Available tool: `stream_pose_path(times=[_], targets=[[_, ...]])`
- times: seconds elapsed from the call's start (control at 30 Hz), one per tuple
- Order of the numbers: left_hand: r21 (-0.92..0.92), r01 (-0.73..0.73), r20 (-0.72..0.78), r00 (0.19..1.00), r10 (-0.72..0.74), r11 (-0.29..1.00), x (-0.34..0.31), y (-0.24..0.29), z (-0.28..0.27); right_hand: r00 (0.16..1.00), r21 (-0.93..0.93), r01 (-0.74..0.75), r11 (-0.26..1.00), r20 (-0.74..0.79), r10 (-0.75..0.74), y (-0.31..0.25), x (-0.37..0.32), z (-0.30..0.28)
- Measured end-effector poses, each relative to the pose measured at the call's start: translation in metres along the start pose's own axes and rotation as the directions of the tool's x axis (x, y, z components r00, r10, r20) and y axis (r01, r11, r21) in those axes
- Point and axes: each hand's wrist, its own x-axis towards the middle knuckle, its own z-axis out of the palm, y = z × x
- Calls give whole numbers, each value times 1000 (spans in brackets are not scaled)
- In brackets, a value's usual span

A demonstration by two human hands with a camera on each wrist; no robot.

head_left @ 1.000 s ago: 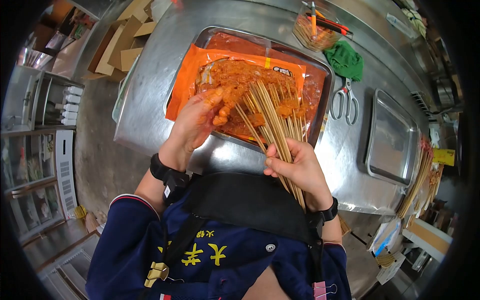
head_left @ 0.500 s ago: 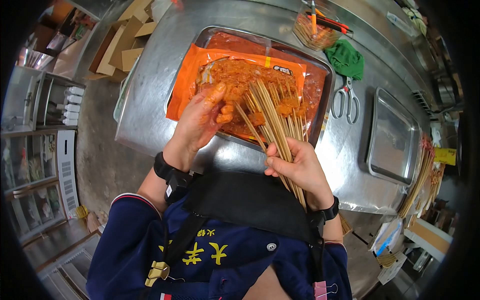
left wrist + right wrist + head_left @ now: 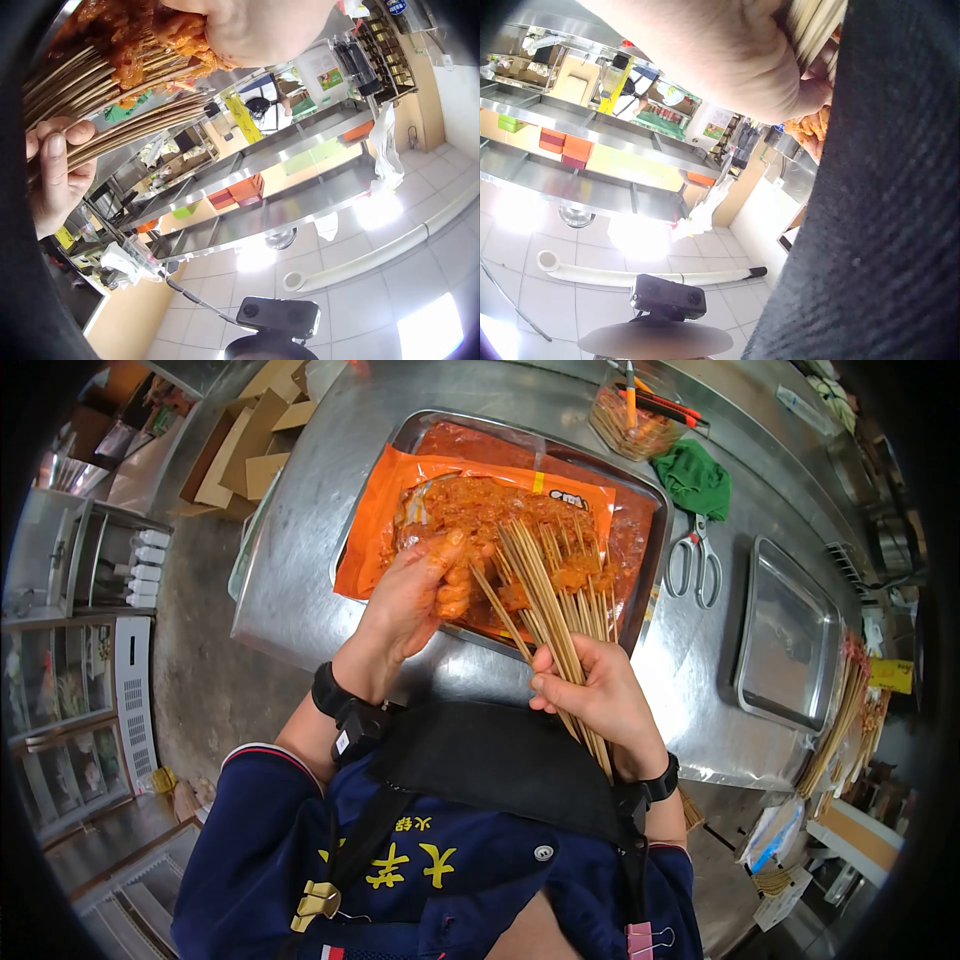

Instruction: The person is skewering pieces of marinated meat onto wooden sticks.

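Note:
In the head view, the left hand [image 3: 405,600], its fingers coated in orange sauce, is curled at the tip of a slanted skewer. The left wrist view shows it pinching a sauce-covered piece of meat [image 3: 184,36], partly hidden by the hand. The right hand [image 3: 600,695] grips a bundle of wooden skewers [image 3: 548,600] near its lower end; several carry orange meat [image 3: 575,575] toward their tips. Beneath lies an orange bag [image 3: 365,550] with sauced meat on it, in a metal tray [image 3: 655,555].
Scissors [image 3: 692,565] and a green cloth [image 3: 693,480] lie right of the tray. Behind them stands a clear container [image 3: 630,425] with pens. An empty metal tray [image 3: 790,640] sits at the right of the steel table [image 3: 300,600]. Cardboard boxes [image 3: 240,455] are at the left.
The left hand has come right, closer to the skewers, and its fingers are more curled than half a second ago. The right hand and its bundle have stayed in place.

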Motion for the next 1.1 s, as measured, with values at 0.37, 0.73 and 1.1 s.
stream_pose_path(times=[0.37, 0.73, 1.1], targets=[[382, -122, 97, 991, 91, 916, 5, 12, -4, 999, -12, -8, 1000, 31, 9, 1, 1, -1], [72, 22, -37, 999, -19, 997, -1, 1, 14, 1000, 74, -8, 997, 28, 6, 4, 0, -4], [106, 42, 57, 997, -49, 993, -9, -25, 12, 1000, 94, 8, 996, -17, -6, 5, -1, -3]])
